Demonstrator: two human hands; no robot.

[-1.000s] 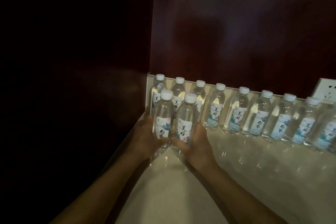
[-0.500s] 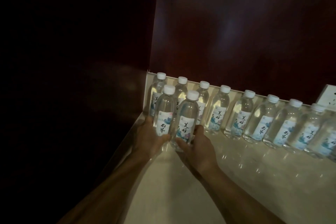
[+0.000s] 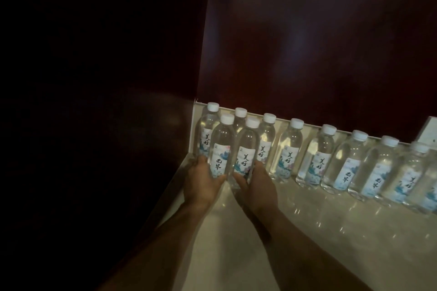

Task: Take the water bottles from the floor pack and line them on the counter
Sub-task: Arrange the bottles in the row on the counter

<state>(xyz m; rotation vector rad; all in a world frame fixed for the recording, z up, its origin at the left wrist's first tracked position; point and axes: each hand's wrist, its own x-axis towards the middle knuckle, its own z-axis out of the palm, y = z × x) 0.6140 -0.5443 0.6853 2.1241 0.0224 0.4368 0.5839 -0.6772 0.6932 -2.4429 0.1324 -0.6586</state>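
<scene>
Bottles are counted first: nine white-capped ones are made out in the back row (image 3: 287, 149) along the wall, the last partly cut by the right edge, so a further one cannot be ruled out. Two more are held in front of that row at its left end, near the corner. One front bottle (image 3: 221, 146) is gripped low on its body by the left hand (image 3: 201, 184), whose thumb is curled across the label's lower edge. The other front bottle (image 3: 246, 149) is gripped the same way by the right hand (image 3: 257, 186), thumb wrapped over the label's bottom. These two bottles are touching side by side; whether their bases are set on the surface cannot be told, since they are hidden by the hands.

A pale, glossy counter (image 3: 331, 231) is seen beneath, with bottle reflections on it. It is bounded by dark reddish wood panels (image 3: 307, 54) behind and on the left, and a white wall plate (image 3: 428, 130) is partly shown at the right edge.

All bottles are stood upright, long axes vertical, caps upward.
</scene>
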